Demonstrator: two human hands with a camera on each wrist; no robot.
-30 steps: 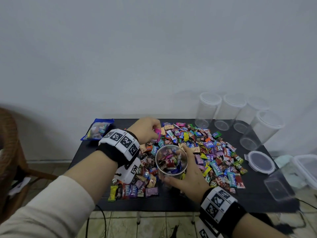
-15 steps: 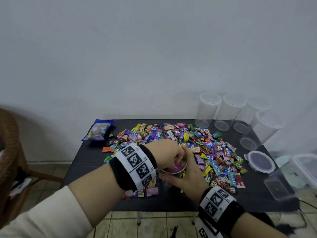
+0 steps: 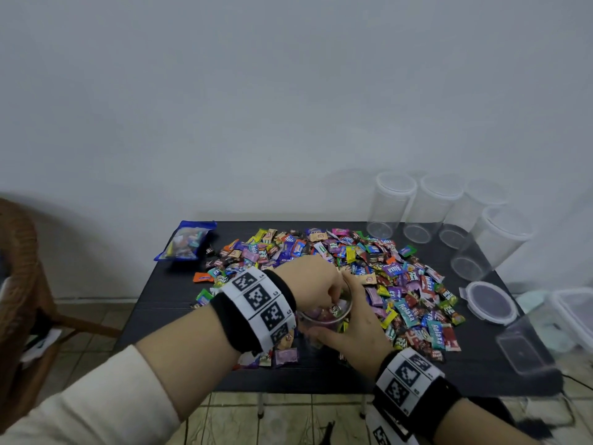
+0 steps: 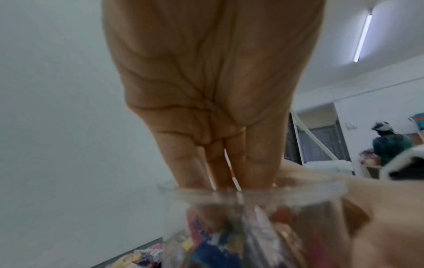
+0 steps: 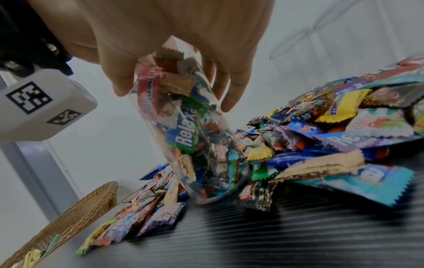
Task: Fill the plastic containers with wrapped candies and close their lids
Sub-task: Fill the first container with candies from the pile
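A clear round plastic container (image 3: 322,320) stands upright on the black table (image 3: 321,375), packed with wrapped candies. My right hand (image 3: 349,322) grips its side, thumb toward me and fingers round the far wall. My left hand (image 3: 309,284) is above its mouth, with straight fingers (image 4: 257,163) reaching down past the rim (image 4: 321,190) onto the candies inside. The right wrist view shows the container (image 5: 201,145) full almost to the hand (image 5: 183,41) holding it. A large pile of loose candies (image 3: 369,268) lies behind and to the right. A round lid (image 3: 489,301) lies flat at the right.
Several empty lidded round containers (image 3: 394,203) stand at the table's back right. Clear rectangular tubs (image 3: 526,348) sit at the right edge. A blue candy bag (image 3: 187,240) lies at the back left, and a wicker chair (image 3: 19,268) stands left of the table.
My left hand came back from the candy pile to the container's mouth, and its fingers now reach down inside. The right hand stayed on the container.
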